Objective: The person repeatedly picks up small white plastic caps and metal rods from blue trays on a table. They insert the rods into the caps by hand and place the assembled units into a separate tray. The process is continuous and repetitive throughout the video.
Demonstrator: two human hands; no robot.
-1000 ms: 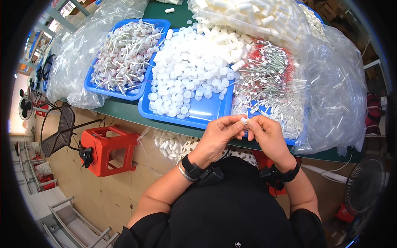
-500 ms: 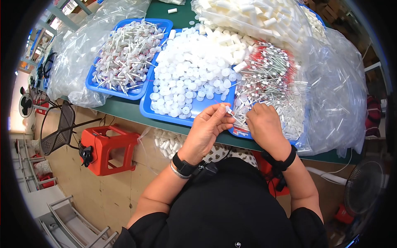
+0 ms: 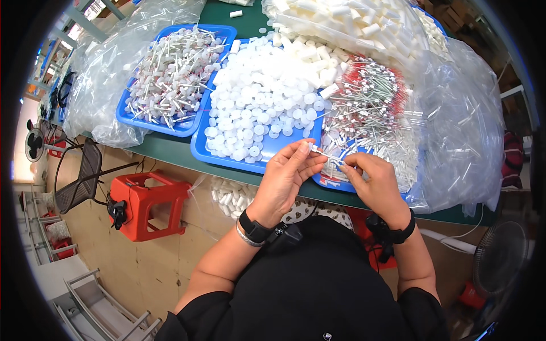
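Observation:
My left hand (image 3: pixel 286 177) pinches a thin rod with a small white head (image 3: pixel 323 153) between thumb and forefinger, over the front of the right blue tray (image 3: pixel 325 181). My right hand (image 3: pixel 376 184) pinches at the rod's other end, its fingertips closed on something slim and pale, possibly a clear tube. Below and beyond the hands, that tray holds many thin clear tubes (image 3: pixel 398 165) and a heap of white-headed rods with red wires (image 3: pixel 369 91). White translucent discs (image 3: pixel 242 128) fill the middle blue tray (image 3: pixel 291 141), left of my hands.
Farther left, a blue tray (image 3: pixel 151 128) holds rods fitted with discs. White foam-like cylinders (image 3: pixel 364 28) lie heaped at the back. Clear plastic bags (image 3: pixel 463 125) flank the trays on the green table (image 3: pixel 165 152). A red stool (image 3: pixel 149 207) and a fan (image 3: pixel 503 256) stand nearby.
My right hand has drawn back from the tubes, slightly right and down, and its fingertips now meet the rod's end. My left hand keeps its pinch, nearly unmoved.

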